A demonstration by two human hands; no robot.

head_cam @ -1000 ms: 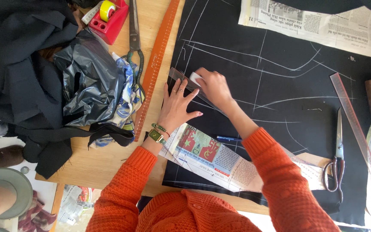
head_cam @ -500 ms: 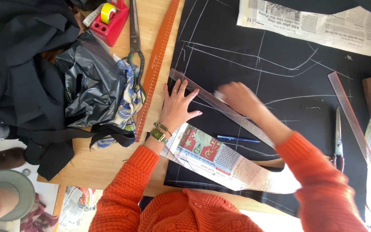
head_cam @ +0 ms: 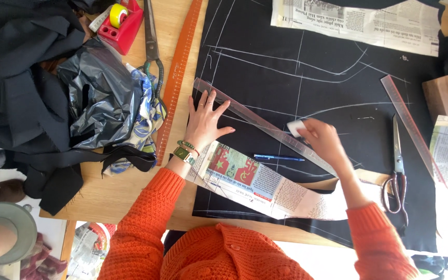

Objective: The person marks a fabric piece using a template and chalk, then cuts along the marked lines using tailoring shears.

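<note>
A black cloth (head_cam: 327,57) marked with white chalk lines covers the wooden table. My left hand (head_cam: 205,120) lies flat with spread fingers, pressing the near end of a clear plastic ruler (head_cam: 257,123) that runs diagonally across the cloth. My right hand (head_cam: 321,138) pinches a small white piece of chalk (head_cam: 295,127) against the ruler's edge, about midway along it. A strip of printed newspaper pattern (head_cam: 265,187) lies under my forearms. A blue pen (head_cam: 278,157) rests on the cloth between my hands.
Left of the cloth lie an orange ruler (head_cam: 178,78), large scissors (head_cam: 151,49), a red tape dispenser (head_cam: 122,19) and crumpled dark fabric with a plastic bag (head_cam: 97,96). At right are a second clear ruler (head_cam: 410,127), scissors (head_cam: 397,171), a wooden block (head_cam: 442,96) and newspaper sheets (head_cam: 359,21).
My right hand has slid with the chalk along the ruler, from beside my left hand toward the right. The left hand stays pressed on the ruler.
</note>
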